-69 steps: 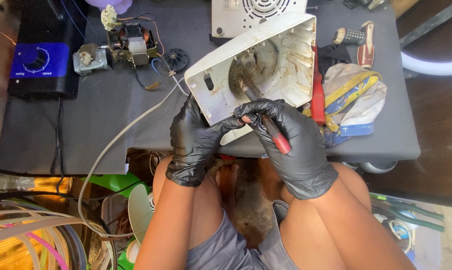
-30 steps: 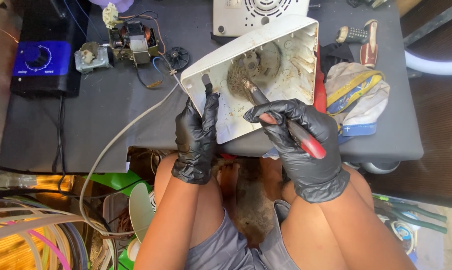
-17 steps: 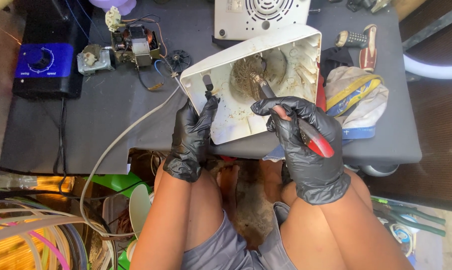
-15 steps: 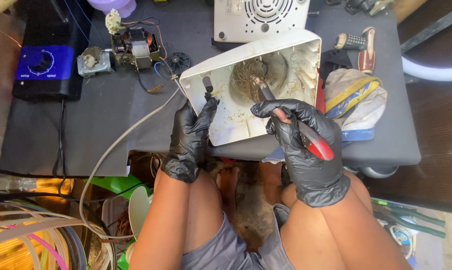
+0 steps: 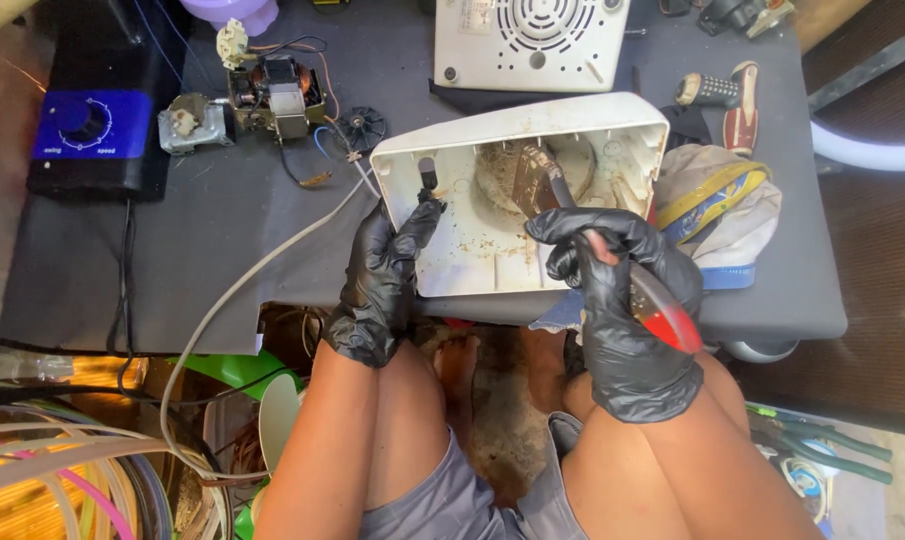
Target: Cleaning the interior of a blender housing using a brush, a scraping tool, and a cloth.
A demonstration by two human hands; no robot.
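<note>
Housing [image 5: 492, 235], white plastic, hollow, dirty: probably light, rigid; best gripped at rim. Left hand [image 5: 377, 285] fingers clamp its edge; right hand [image 5: 627, 310] fingers closed around red-handled screwdriver [image 5: 662, 315].

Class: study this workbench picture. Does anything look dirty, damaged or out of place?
Yes. The white casing is open, its inside stained with brown grime around the tool tip. A bare motor lies loose on the table beside it.

Black glossy gloves on left hand [image 5: 380, 285] and right hand [image 5: 627, 310]; grey shorts.
</note>
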